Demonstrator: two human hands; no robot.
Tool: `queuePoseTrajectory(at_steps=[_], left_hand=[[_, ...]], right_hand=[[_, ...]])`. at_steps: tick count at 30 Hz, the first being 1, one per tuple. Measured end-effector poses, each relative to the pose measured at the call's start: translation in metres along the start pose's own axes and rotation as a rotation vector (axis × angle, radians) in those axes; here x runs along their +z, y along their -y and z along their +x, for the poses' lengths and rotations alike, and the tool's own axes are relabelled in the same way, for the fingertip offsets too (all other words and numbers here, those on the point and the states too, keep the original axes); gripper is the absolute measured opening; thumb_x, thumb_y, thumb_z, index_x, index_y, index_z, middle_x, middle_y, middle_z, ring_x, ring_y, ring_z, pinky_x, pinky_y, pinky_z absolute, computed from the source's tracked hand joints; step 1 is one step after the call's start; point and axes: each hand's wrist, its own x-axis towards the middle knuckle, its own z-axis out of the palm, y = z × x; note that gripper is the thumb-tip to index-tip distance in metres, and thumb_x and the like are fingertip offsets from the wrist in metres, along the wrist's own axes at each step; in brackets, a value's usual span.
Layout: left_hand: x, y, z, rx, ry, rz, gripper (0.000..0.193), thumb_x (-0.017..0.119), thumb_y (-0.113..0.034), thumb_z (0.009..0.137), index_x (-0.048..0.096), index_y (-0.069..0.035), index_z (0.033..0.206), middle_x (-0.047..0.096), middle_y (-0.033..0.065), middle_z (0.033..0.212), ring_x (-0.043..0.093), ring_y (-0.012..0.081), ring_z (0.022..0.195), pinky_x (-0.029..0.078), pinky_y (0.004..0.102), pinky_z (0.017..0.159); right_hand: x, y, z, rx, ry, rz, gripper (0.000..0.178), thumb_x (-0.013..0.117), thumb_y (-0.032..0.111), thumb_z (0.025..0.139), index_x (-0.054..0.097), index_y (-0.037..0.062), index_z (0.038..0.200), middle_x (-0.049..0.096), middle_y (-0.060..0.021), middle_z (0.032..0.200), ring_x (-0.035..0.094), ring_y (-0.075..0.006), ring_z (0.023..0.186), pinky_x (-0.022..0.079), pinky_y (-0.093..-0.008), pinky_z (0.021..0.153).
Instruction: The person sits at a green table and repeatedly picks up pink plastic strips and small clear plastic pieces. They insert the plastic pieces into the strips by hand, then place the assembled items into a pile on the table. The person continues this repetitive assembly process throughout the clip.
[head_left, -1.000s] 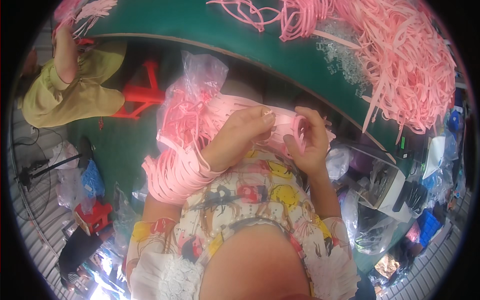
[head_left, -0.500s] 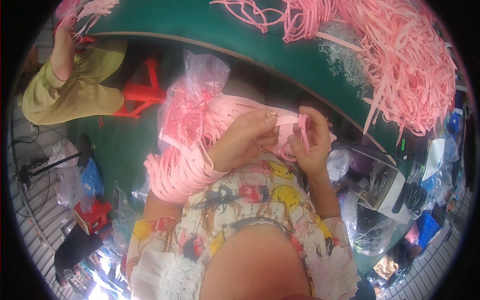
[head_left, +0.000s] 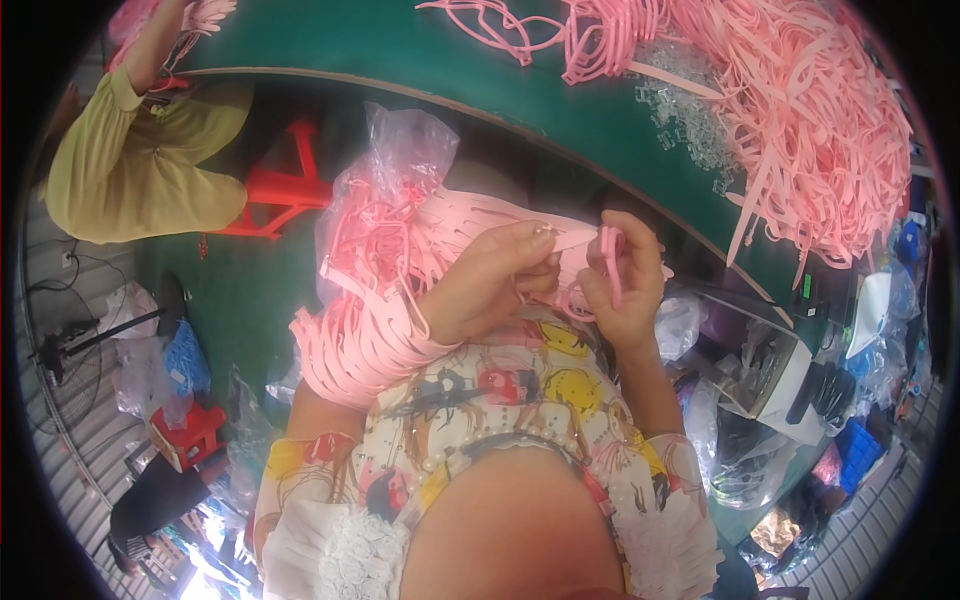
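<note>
Between my two hands stretches a flat pink strap [head_left: 574, 240]. My left hand [head_left: 478, 282] is closed, pinching one end of it between thumb and fingers. With bent fingers, my right hand [head_left: 634, 300] grips the strap's other part, where it curls into a narrow loop. Many pink straps [head_left: 352, 350] hang in a bunch around my left wrist and forearm. More pink straps lie across my lap, next to a clear plastic bag [head_left: 408, 140] with pink strips in it. Whether a small fitting sits in my fingertips is hidden.
A green table [head_left: 340, 35] curves ahead, bearing a large heap of pink straps [head_left: 810, 120] and small clear plastic pieces [head_left: 690, 120] at right. A co-worker in yellow-green clothes [head_left: 140, 190] sits at left near a red stool [head_left: 275, 195]. Boxes and plastic bags crowd the right.
The pink loop at my right hand has shifted slightly; both my hands stay nearly in place. At the left, the co-worker's arm has moved up and toward the table.
</note>
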Motion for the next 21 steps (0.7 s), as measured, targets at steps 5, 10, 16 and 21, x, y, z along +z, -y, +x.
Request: queuePoseTrajectory(at_steps=[5, 10, 16, 21], left_hand=[[0.002, -0.001, 0.0, 0.0, 0.005, 0.008, 0.023, 0.052, -0.029, 0.097, 0.05, -0.008, 0.085, 0.038, -0.0044, 0.07, 0.03, 0.0086, 0.062, 0.029, 0.0248, 0.061], [0.005, -0.003, -0.001, 0.001, -0.025, 0.071, 0.02, 0.054, -0.024, 0.095, 0.053, -0.006, 0.087, 0.043, -0.0035, 0.072, 0.036, 0.0075, 0.063, 0.034, 0.0242, 0.062], [0.012, -0.021, -0.006, 0.021, -0.077, 0.369, 0.014, 0.057, -0.017, 0.091, 0.056, -0.004, 0.095, 0.054, 0.0001, 0.077, 0.049, 0.008, 0.067, 0.04, 0.0233, 0.062], [0.015, -0.022, -0.007, 0.078, -0.095, 0.425, 0.012, 0.059, -0.014, 0.089, 0.056, -0.004, 0.096, 0.053, -0.0001, 0.074, 0.051, 0.0083, 0.068, 0.04, 0.0229, 0.061]], right_hand=[[0.004, 0.004, 0.002, 0.041, 0.007, 0.002, 0.057, 0.067, -0.007, 0.075, 0.045, -0.0002, 0.128, 0.047, -0.004, 0.102, 0.047, -0.0089, 0.085, 0.04, -0.0215, 0.072], [0.006, 0.003, 0.003, 0.051, 0.003, -0.005, 0.056, 0.068, -0.006, 0.075, 0.047, 0.001, 0.126, 0.048, -0.0019, 0.093, 0.046, -0.0072, 0.077, 0.039, -0.0203, 0.067], [0.002, 0.003, 0.005, -0.034, 0.051, -0.14, 0.055, 0.064, -0.006, 0.074, 0.048, 0.0011, 0.126, 0.049, -0.0038, 0.099, 0.047, -0.0093, 0.082, 0.04, -0.0232, 0.072], [0.005, 0.002, 0.006, -0.067, 0.023, -0.225, 0.055, 0.071, -0.004, 0.067, 0.056, 0.0065, 0.119, 0.05, -0.0016, 0.083, 0.046, -0.0092, 0.067, 0.037, -0.0225, 0.059]])
